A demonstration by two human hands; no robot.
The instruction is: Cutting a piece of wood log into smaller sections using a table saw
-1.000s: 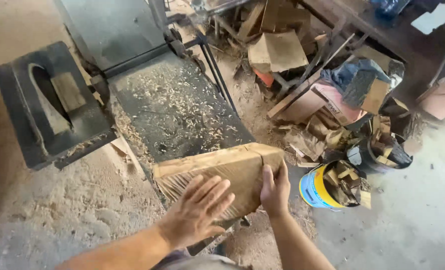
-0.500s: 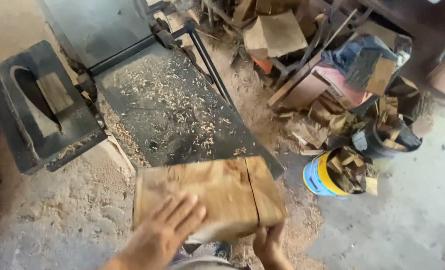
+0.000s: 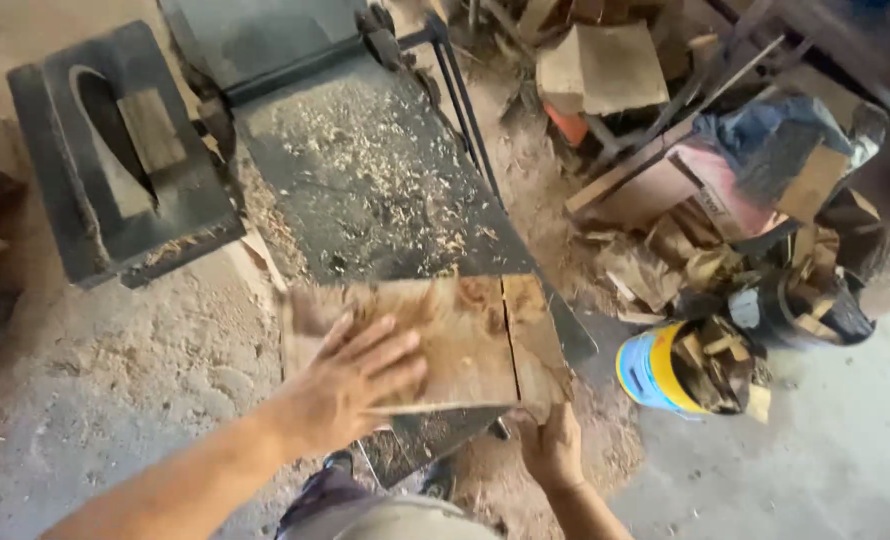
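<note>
A concrete floor (image 3: 845, 470) covered with sawdust (image 3: 165, 350) on the left. A dark metal bench (image 3: 365, 180) strewn with wood shavings runs far to near. Far left stands a black stand (image 3: 115, 160). On the right lie piled wood scraps (image 3: 605, 65) and a yellow-and-blue bucket (image 3: 655, 370) of offcuts.

- The dark metal tabletop (image 3: 365, 190) lies open beyond the wooden board (image 3: 465, 340), strewn only with flat shavings, so a hand can pass far along it.
- At the far end the machine housing (image 3: 265, 40) closes that way.
- On the left, a black stand (image 3: 115, 160) with a wood block in its slot stands just beside the tabletop, leaving a narrow gap.
- On the right, a scrap wood pile (image 3: 685, 200) and a yellow bucket (image 3: 660, 370) full of offcuts crowd the floor.
- Near left, the sawdust floor (image 3: 115, 400) is open.
</note>
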